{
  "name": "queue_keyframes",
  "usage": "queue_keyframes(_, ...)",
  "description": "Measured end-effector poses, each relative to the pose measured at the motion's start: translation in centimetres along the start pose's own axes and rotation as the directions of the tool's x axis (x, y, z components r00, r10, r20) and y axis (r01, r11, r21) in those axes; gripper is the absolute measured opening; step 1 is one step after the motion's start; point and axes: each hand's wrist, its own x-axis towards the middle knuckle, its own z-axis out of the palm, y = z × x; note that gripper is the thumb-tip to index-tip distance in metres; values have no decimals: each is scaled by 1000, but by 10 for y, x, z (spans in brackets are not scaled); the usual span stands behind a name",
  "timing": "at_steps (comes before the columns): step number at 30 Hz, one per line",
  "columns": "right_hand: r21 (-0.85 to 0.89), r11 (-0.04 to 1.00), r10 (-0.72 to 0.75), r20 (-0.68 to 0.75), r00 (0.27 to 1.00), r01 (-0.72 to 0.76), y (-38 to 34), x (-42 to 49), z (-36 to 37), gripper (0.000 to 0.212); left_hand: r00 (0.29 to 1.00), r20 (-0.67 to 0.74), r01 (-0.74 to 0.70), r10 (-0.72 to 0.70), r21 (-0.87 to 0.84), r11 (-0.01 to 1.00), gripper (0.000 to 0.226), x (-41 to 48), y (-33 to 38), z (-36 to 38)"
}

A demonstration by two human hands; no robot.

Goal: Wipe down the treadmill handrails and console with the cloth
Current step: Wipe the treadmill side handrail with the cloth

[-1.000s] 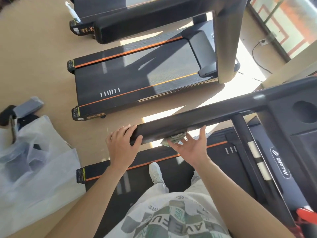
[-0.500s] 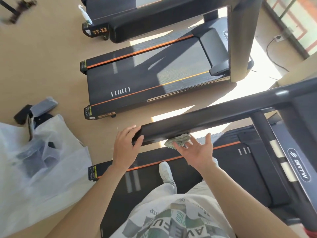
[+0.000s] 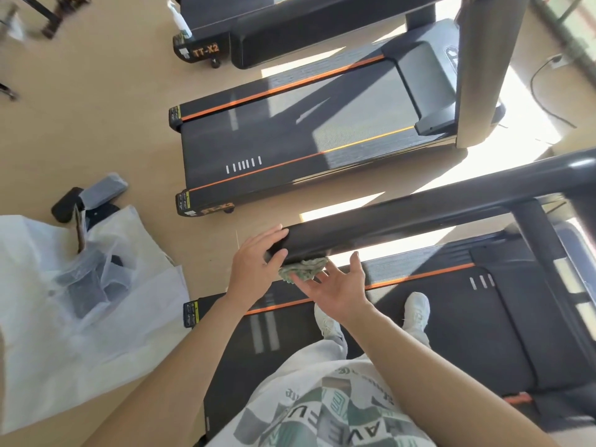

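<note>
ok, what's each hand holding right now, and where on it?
Left hand cups the free end of the black padded handrail. Right hand, palm up and fingers spread, presses the crumpled green cloth against the rail's underside; no closed grip.

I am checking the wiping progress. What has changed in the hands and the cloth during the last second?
Very little. The right hand slid the cloth a bit along the underside of the handrail, toward its free end and the left hand. Nothing was taken hold of or let go. The left hand remains wrapped over the rail's end, and the right palm stays open, pressing the cloth up against the rail.
</note>
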Motion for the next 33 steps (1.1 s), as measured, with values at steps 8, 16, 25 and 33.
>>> queue_keyframes(8, -82, 991, 106, -23, 994, -108, 15, -7, 13, 81, 1000, -9, -5, 4, -25, 1000, 40, 0, -5, 0)
queue_keyframes(16, -642, 751, -101, 119, 988, 154, -7, -57, 44, 31, 994, -10, 100, -109, -328, 939, 34, 1, 4, -5)
queue_keyframes(25, -772, -349, -214, 618, 757, 532, -41, -59, 108, 45, 995, 100, 44, 14, -550, 834, 49, 13, 58, -30)
queue_keyframes(33, -613, -686, -117, 624, 773, 391, -62, -16, 135, 24, 985, -87, 113, -149, -328, 938, 37, 47, 41, -32)
